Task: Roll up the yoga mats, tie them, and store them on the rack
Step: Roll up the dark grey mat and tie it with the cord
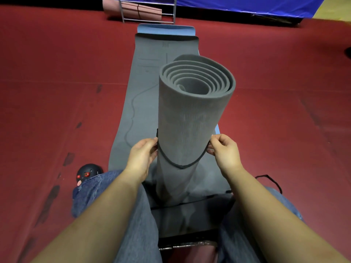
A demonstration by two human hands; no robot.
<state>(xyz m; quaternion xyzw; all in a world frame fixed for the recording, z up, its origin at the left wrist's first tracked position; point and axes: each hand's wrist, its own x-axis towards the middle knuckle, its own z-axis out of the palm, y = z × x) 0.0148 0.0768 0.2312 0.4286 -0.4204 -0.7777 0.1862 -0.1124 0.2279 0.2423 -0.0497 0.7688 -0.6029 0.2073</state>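
A rolled grey yoga mat (191, 114) stands upright between my knees, its spiral end facing up. A black cord (180, 165) loops around the front of the roll's lower part. My left hand (141, 155) pinches the cord at the roll's left side, and my right hand (223, 149) pinches it at the right side. Under the roll, a flat grey mat (140, 88) lies on the floor on top of a blue mat (165, 29). A metal rack (150, 11) at the far end holds a rolled pink mat (133, 10).
Red floor (57, 73) surrounds the mats. A black round object with red spots (87, 172) sits by my left knee. Another black cord (269, 180) lies on the floor at my right. A blue padded wall (247, 4) runs along the back.
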